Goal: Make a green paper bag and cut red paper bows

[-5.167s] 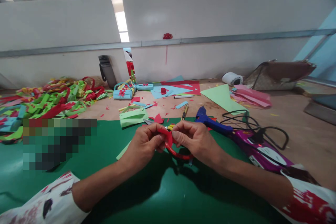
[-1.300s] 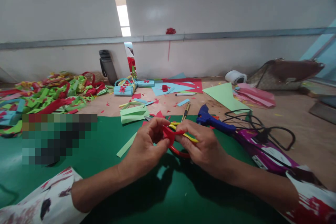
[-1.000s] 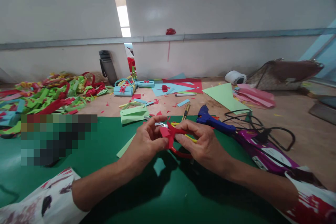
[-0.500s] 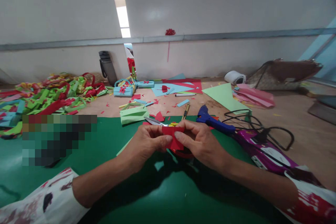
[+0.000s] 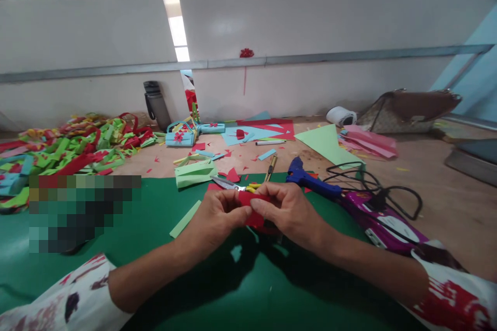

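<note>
Both hands pinch a small folded piece of red paper (image 5: 254,217) over the green mat (image 5: 279,289). My left hand (image 5: 217,217) grips its left side between thumb and fingers. On the right side, my right hand (image 5: 291,212) presses with its thumb near the middle of the piece. Parts of the paper are hidden behind the fingers. Just beyond the hands lie scissors (image 5: 227,183) with yellow handles, partly covered, and a yellow craft knife (image 5: 271,168). A folded light-green paper piece (image 5: 196,172) sits to their left.
A blue glue gun (image 5: 314,181) and a purple power strip (image 5: 382,225) with black cable lie at right. Colourful paper strips (image 5: 85,150) heap at far left near a dark bottle (image 5: 156,106). Small blue paper bags (image 5: 180,138), a pen (image 5: 271,143) and a brown handbag (image 5: 413,111) stand farther back.
The red paper has tilted and its upper edge looks folded flatter between my fingers. Both hands keep their grip. The whole view has shifted slightly.
</note>
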Demonstrator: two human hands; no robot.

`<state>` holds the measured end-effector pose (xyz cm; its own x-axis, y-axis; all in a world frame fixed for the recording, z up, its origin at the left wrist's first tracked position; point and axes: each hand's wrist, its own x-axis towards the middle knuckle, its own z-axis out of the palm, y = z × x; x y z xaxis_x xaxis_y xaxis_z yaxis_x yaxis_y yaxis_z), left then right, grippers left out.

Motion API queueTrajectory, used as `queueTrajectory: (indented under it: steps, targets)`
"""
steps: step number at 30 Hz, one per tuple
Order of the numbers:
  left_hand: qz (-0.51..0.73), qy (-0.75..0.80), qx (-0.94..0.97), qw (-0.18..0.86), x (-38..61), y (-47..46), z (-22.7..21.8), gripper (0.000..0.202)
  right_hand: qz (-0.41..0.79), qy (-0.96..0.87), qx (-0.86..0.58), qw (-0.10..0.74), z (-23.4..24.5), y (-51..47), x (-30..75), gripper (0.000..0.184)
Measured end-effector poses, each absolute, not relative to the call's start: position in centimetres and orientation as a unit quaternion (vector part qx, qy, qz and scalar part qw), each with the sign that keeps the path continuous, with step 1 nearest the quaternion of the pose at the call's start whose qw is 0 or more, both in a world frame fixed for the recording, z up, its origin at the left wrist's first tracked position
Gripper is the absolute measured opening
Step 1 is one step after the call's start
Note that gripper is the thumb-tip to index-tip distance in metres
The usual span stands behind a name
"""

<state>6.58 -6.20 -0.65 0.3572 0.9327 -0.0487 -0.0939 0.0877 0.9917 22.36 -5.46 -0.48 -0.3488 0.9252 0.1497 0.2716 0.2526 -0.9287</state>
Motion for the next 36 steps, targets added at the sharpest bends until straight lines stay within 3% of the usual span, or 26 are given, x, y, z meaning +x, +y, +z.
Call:
queueTrajectory:
  steps: [5,16,21,25,36]
  targets:
    - [0.391,0.394,0.550,0.624,6.30,-6.11,-0.80,0.012,0.417,-0.707,-0.427,0.379,-0.46,-5.31,22.66,0.027]
    - [0.395,0.421,0.535,0.617,6.67,-6.09,-1.20,0.016,0.394,-0.704,-0.436,0.399,-0.36,-5.35,22.17,0.023]
    - [0.400,0.374,0.517,0.658,6.48,-6.07,-1.34,0.034,0.319,-0.728,-0.460,0.396,-0.48,-5.67,22.29,0.021]
    - [0.384,0.423,0.527,0.629,6.70,-6.31,-1.00,0.026,0.230,-0.768,-0.446,0.398,-0.63,-5.90,22.43,0.020]
    - [0.393,0.416,0.551,0.607,6.65,-6.15,-1.11,0.013,0.362,-0.712,-0.456,0.392,-0.71,-5.30,22.56,0.024]
